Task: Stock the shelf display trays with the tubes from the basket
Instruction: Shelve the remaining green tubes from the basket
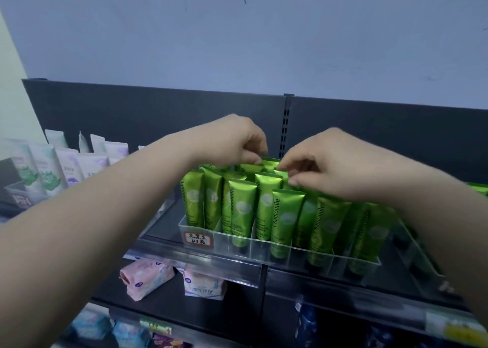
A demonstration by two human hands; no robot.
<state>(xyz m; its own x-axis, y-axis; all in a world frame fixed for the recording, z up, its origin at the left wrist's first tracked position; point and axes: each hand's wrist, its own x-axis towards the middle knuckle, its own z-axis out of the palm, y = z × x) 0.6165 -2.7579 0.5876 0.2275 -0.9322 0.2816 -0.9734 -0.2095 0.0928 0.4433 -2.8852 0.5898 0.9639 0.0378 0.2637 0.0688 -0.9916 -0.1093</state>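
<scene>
Several green tubes marked "Chamomile" stand upright, crimped ends up, in a clear display tray on the top shelf. The tray has dividers and a handwritten label on its front left. My left hand reaches over the back rows and pinches the top of a green tube there. My right hand hovers beside it with curled fingers that pinch the crimped tops of tubes in the middle rows. The basket is out of view.
White and lilac tubes stand in a tray at the left of the same shelf. More green tubes show at the far right. Pink and blue packets lie on the lower shelves. A dark back panel closes the shelf.
</scene>
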